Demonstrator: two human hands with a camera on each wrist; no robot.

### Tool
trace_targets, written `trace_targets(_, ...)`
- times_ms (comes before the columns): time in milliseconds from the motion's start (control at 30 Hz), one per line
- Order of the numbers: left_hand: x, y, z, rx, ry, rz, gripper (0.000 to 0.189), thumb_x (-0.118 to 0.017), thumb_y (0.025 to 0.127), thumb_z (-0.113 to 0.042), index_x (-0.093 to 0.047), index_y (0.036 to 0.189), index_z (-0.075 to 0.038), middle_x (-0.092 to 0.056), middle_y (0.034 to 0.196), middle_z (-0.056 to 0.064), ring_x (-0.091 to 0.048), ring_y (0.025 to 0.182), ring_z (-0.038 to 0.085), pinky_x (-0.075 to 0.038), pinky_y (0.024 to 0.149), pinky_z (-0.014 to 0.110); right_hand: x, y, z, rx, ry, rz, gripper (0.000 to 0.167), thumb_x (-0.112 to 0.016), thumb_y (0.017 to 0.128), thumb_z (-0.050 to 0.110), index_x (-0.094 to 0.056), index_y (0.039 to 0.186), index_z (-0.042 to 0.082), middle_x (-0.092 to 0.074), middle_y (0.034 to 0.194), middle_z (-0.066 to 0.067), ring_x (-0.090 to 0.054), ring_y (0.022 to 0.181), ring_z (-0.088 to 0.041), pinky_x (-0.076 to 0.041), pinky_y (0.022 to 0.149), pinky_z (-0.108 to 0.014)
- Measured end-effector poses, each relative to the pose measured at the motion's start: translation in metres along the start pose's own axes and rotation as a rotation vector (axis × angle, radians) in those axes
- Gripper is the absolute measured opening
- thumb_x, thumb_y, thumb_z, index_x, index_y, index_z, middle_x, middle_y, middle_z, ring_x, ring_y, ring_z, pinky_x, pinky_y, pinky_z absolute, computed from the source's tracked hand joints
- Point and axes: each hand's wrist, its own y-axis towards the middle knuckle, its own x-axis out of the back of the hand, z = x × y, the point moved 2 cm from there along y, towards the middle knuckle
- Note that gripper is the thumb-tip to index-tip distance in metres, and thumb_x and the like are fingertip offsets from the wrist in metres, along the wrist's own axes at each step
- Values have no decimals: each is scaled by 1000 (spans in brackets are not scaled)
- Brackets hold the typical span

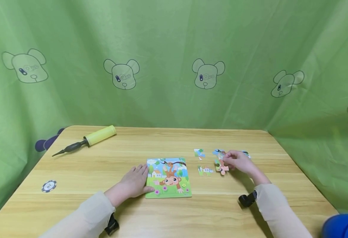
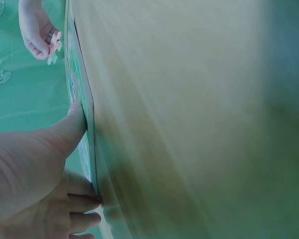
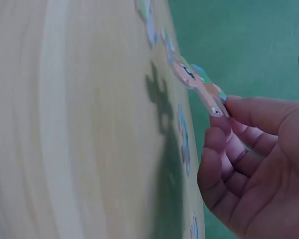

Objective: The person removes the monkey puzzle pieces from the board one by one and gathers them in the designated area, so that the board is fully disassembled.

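Note:
A square monkey jigsaw puzzle lies flat on the wooden table. Beside its left edge rests my left hand, fingers extended along the side; the left wrist view shows the thumb on the puzzle's top near the edge. My right hand pinches a puzzle piece between thumb and fingertips, raised above the table, its shadow falling below. Around it lie loose pieces: one with blue and green, one with a house, one partly behind the held piece, one partly behind the hand.
A yellow and black hand pump lies at the table's back left. Nearer the left edge is a poker chip. Something round and blue shows at the lower right corner. A green curtain hangs behind the table.

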Motion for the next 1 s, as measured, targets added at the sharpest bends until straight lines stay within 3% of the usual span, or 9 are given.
trace_targets(400, 3, -1, -2, 1, 0, 3, 79, -52, 88, -50, -34, 137, 9, -30, 144, 22, -27, 132, 35, -21, 108, 45, 12, 8, -34, -31, -119, 32, 10, -59, 89, 6, -61, 85, -3, -56, 70, -4, -51, 62, -16, -44, 51, -26)
trace_targets(1000, 1, 0, -1, 5, 1, -4, 79, -53, 88, -51, -34, 137, 9, -30, 143, 22, -27, 132, 35, -21, 108, 45, 11, 12, -33, -70, -192, 56, 13, -62, 88, 12, -65, 86, 0, -54, 67, -3, -50, 61, -16, -43, 50, -26)
